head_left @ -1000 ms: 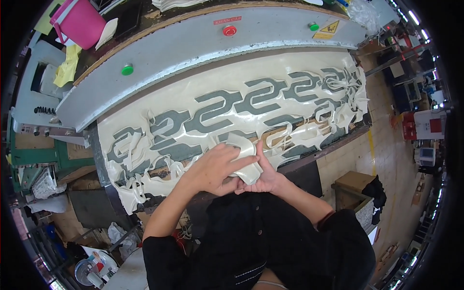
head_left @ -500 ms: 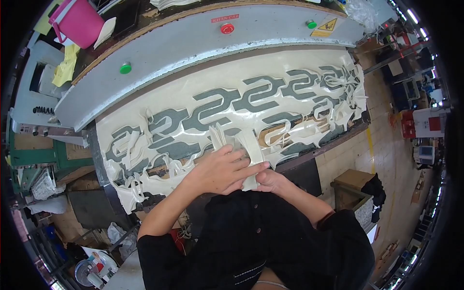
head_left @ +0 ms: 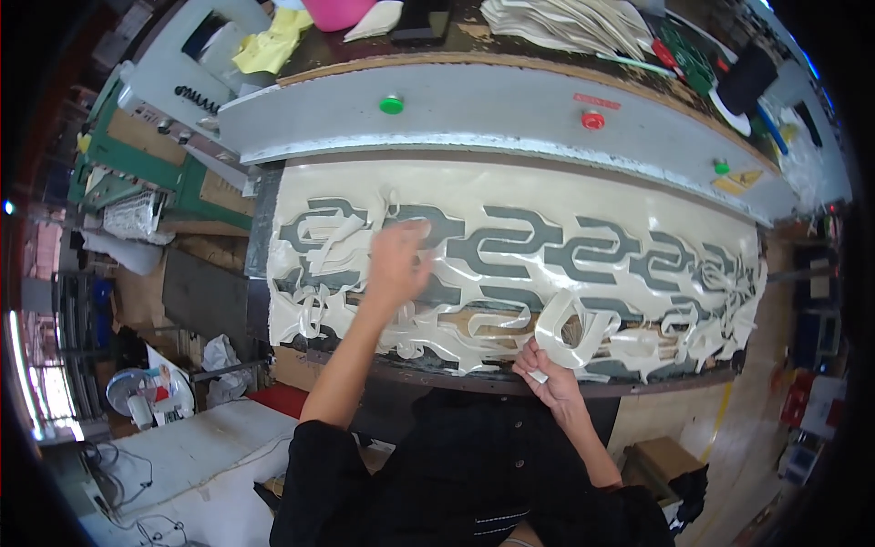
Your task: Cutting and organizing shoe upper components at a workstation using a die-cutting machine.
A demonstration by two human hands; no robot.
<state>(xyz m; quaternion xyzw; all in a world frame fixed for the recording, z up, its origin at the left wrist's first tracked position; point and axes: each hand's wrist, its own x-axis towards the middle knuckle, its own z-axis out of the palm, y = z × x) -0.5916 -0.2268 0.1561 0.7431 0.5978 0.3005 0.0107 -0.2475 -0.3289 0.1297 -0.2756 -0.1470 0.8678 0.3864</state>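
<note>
Cream sheet material (head_left: 447,187) lies across the machine bed, with U-shaped and forked openings cut through it and dark grey surface showing beneath. My right hand (head_left: 554,383) grips a stack of cream U-shaped cut pieces (head_left: 550,339) near the bed's front edge. The curved ends of these pieces stand up above my fingers. Over the left part of the sheet is my left hand (head_left: 399,260), smeared by motion, so its fingers do not show clearly. Just left of it, loose cream strips (head_left: 333,242) lie in a small heap on the sheet.
Behind the sheet runs a grey machine beam (head_left: 492,114) with green buttons and a red button (head_left: 592,120). On the shelf above are stacked cream pieces (head_left: 570,25) and a yellow cloth (head_left: 272,44). Crumpled offcuts (head_left: 720,273) gather at the right end. A white table (head_left: 196,451) stands lower left.
My hands have parted: the left went up and left over the sheet, while the right keeps the cream pieces and is farther right. The view has shifted toward the left.
</note>
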